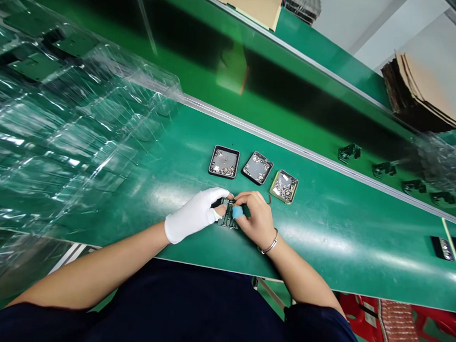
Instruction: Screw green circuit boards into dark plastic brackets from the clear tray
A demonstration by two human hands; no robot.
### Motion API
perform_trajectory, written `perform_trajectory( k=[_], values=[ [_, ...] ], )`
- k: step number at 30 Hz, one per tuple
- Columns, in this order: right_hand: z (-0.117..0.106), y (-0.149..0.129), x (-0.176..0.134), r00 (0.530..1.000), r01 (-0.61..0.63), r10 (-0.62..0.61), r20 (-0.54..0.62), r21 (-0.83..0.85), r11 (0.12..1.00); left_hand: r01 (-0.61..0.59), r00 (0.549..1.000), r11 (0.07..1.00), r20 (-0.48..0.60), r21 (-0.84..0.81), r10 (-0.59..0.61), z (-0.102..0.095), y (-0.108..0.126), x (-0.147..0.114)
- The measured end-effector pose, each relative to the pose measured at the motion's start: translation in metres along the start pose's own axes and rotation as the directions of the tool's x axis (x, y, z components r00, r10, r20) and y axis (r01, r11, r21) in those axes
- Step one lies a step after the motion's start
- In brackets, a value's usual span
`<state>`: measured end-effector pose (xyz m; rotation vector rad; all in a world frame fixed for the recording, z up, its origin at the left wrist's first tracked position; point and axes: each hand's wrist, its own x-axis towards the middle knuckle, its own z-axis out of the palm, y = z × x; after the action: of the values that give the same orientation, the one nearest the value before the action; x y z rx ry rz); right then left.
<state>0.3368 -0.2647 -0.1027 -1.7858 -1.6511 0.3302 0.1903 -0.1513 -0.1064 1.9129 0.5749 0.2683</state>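
A small green slotted part (229, 220), perhaps an electronic assembly, rests on the green table between my hands. My left hand (198, 210), in a white glove with bare fingertips, is closed on its left side. Closed at the upper right side of the same part is my right hand (255, 217), which has a blue wrap around the thumb and a metal bracelet at the wrist. Anything smaller between the right fingertips is hidden. Just beyond the hands stand a left tray (224, 176), a middle tray (258, 182) and a yellowish-rimmed right tray (272, 192), each holding small shiny metal pieces.
Stacked clear plastic trays (76, 131) fill the left side, with green boards in the far ones. A metal rail (244, 125) runs behind the small trays. Several dark green assemblies (349, 153) stand beyond it. Black boxes (442, 248) sit at right; a red chair (361, 315) is below.
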Motion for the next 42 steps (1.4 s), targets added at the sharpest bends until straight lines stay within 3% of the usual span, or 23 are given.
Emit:
perform_trajectory(
  k=[8,11,15,22,25,28,31,33,36,38,40,42],
  values=[
    [0.004,-0.002,-0.003,0.999,-0.053,0.053,0.014,-0.006,0.999,0.000,1.000,1.000,-0.016,-0.003,0.000,0.002,0.000,0.001],
    [0.005,0.000,-0.002,0.995,-0.096,0.095,0.014,0.175,0.980,0.048,0.998,0.998,-0.027,-0.036,-0.049,0.003,0.002,0.003],
    [0.010,0.004,-0.001,0.969,-0.241,0.231,0.085,0.514,0.823,0.093,0.993,0.992,-0.064,-0.084,-0.098,0.006,0.006,0.004],
    [0.014,0.012,-0.001,0.969,-0.244,0.219,0.111,0.540,0.806,-0.024,0.969,0.948,-0.225,0.317,0.100,0.013,0.008,0.002],
    [0.010,0.022,-0.003,0.970,-0.224,0.233,0.067,0.617,0.754,-0.033,0.952,0.983,-0.294,0.180,0.086,0.004,0.001,0.000],
    [0.007,0.022,-0.010,0.998,-0.069,0.063,0.030,0.467,0.882,0.003,0.930,0.998,-0.366,-0.058,-0.024,-0.013,-0.007,-0.001],
    [0.008,0.011,-0.016,0.978,0.082,-0.114,0.173,0.182,0.980,0.070,0.917,0.985,-0.379,-0.157,-0.125,-0.026,-0.011,-0.001],
    [0.006,0.008,-0.013,0.978,0.097,-0.124,0.170,0.156,0.983,0.129,0.921,0.980,-0.349,-0.150,-0.175,-0.030,-0.013,0.000],
    [-0.015,0.031,0.010,0.999,-0.034,0.041,-0.021,0.261,0.965,0.172,0.947,0.983,-0.264,-0.068,-0.184,-0.029,-0.017,0.001],
    [-0.045,0.065,0.034,0.936,-0.240,0.306,-0.177,0.317,0.918,0.152,0.964,0.988,-0.223,0.009,-0.147,-0.026,-0.021,0.002],
    [-0.082,0.108,0.059,0.766,-0.472,0.568,-0.300,0.336,0.815,0.127,0.974,0.990,-0.197,0.059,-0.113,-0.022,-0.025,0.004],
    [-0.117,0.149,0.082,0.682,-0.533,0.623,-0.382,0.323,0.782,0.129,0.977,0.988,-0.184,0.085,-0.111,-0.017,-0.031,0.006]
  ],
)
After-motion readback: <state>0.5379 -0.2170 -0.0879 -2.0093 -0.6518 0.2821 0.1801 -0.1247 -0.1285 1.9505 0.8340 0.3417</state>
